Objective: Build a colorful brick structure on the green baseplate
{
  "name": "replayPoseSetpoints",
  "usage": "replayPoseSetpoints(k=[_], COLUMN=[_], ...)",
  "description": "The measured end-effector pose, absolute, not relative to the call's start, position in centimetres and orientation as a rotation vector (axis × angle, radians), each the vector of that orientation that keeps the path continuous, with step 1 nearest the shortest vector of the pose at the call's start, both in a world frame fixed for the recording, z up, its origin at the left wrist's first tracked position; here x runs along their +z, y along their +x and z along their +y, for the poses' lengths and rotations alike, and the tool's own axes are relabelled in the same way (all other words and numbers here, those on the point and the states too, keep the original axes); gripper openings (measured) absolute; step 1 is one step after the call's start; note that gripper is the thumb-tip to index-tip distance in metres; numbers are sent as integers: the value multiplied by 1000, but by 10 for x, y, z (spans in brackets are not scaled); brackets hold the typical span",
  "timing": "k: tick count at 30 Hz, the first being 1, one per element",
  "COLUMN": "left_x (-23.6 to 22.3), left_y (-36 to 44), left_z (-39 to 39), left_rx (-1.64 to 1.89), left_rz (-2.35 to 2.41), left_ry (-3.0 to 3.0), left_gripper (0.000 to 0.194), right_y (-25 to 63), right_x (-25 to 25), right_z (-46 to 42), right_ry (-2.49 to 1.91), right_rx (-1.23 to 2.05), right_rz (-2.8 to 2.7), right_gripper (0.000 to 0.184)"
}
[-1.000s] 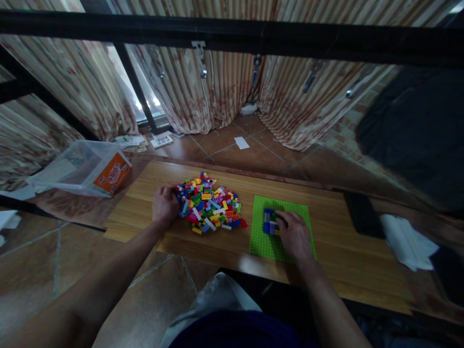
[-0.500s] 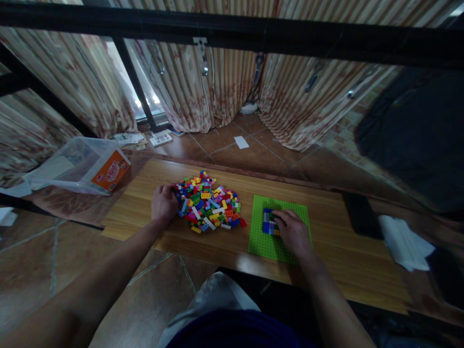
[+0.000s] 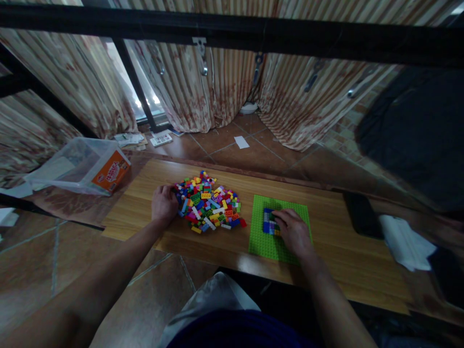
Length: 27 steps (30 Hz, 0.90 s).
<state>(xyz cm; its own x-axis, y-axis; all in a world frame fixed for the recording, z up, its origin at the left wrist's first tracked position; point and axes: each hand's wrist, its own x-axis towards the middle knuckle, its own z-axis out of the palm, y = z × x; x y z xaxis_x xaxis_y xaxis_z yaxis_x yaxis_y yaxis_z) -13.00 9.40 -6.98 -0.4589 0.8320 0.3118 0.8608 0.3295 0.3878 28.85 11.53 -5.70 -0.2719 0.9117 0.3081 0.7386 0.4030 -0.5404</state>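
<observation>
A heap of colourful toy building bricks [image 3: 210, 203] lies on the wooden bench. At its left edge rests my left hand [image 3: 165, 203], with curled fingers touching the outer bricks; whatever is in them is hidden. To the right of the heap is a green studded baseplate [image 3: 257, 241]. A low block of blue and other coloured bricks [image 3: 267, 222] is on the plate. My right hand [image 3: 294, 229] is over the right side of that block, thumb and fingers closed at a dark brick there, which they largely cover.
The wooden bench [image 3: 137, 193] runs across in front of me. A clear plastic bin [image 3: 79, 164] with an orange label stands at the left. On the right lie a black phone-like slab [image 3: 358, 215] and a white packet [image 3: 402, 241]. Curtains [image 3: 217, 92] hang behind a dark rail [image 3: 232, 31].
</observation>
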Motion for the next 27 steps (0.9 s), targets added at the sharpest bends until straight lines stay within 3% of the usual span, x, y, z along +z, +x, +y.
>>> replayPoseSetpoints(k=[16, 27], left_x=[-69, -71], left_y=[-129, -129], left_z=[92, 93], left_rx=[-807, -795], left_rz=[-2509, -2513], left_ry=[-1612, -1622], left_gripper=[31, 30], right_y=[286, 203], right_x=[-55, -47], right_z=[116, 99], right_ry=[-1451, -1427], right_rx=[328, 405], right_rz=[-2113, -2178], right_gripper=[31, 29])
